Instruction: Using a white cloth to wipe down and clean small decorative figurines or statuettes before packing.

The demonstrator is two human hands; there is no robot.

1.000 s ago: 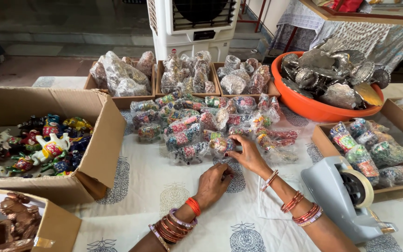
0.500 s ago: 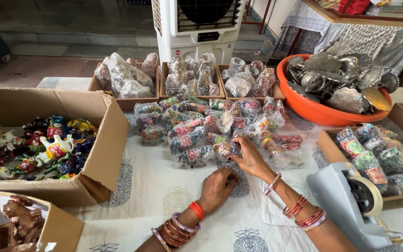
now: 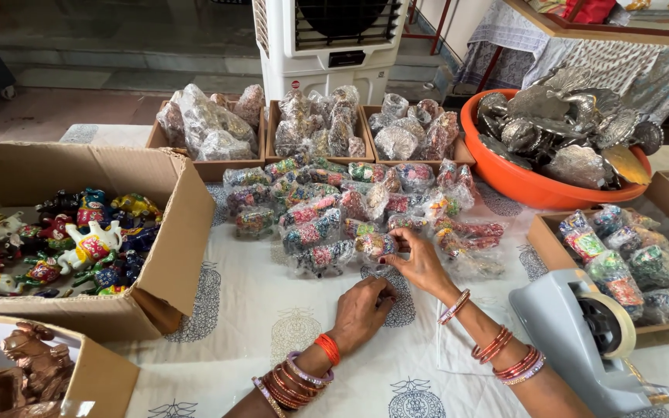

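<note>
My right hand (image 3: 418, 263) pinches a small plastic-wrapped colourful figurine (image 3: 375, 246) at the front of a pile of similar wrapped figurines (image 3: 334, 205) on a white printed tablecloth (image 3: 272, 325). My left hand (image 3: 361, 304) rests palm down on the cloth just in front of that pile, fingers together, holding nothing. Both wrists wear several bangles.
A large cardboard box (image 3: 172, 232) of painted animal figurines sits at left, with a box of brown figurines (image 3: 102, 371) below it. Three trays of wrapped items (image 3: 319, 124) stand behind, an orange tub (image 3: 520, 182) of silver pieces at right, then a tape dispenser (image 3: 582, 333) and another box (image 3: 551, 240).
My right hand has stayed on the wrapped figurine at the pile's front edge, and my left hand has shifted slightly on the cloth. The view has tilted a little.
</note>
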